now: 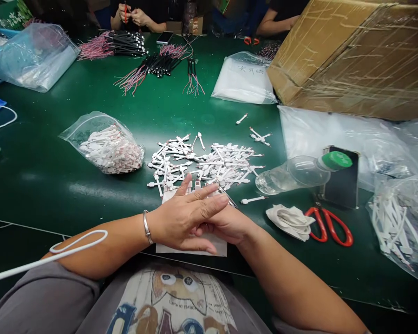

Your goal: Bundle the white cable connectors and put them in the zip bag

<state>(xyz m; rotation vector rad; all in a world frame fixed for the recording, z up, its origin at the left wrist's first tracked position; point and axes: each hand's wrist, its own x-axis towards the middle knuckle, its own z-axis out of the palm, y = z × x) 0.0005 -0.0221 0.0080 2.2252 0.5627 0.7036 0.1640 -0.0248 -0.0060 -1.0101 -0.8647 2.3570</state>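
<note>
A person's two bare hands meet over a pale sheet (219, 249) at the near edge of a green bench (202, 104), just short of a loose heap of small white connector leads (226, 162) that spreads toward the middle of the bench. Handling these leads well would seem to call for taking one at a time from the heap's near side, gripping the hard white end rather than the thin wire tips, and keeping the sheet uncluttered so that no piece tangles with its neighbours. The white cord (21, 268) lying across the left forearm is best kept slack and off the leads, as it could drag them. In pose, both forearms come in from the near edge and cross at the fingers. The left hand (186, 215), a metal band (147, 227) at its wrist, lies on top, back upward, fingers spread wide and pointing toward the right side of the bench. The right hand (230, 224) is below it, angled in from the right, some fingers curled; the left covers much of it, so whether it holds a lead cannot be told. Toward the right edge lie a clear bottle (292, 174) and red-handled scissors (329, 227).
</note>
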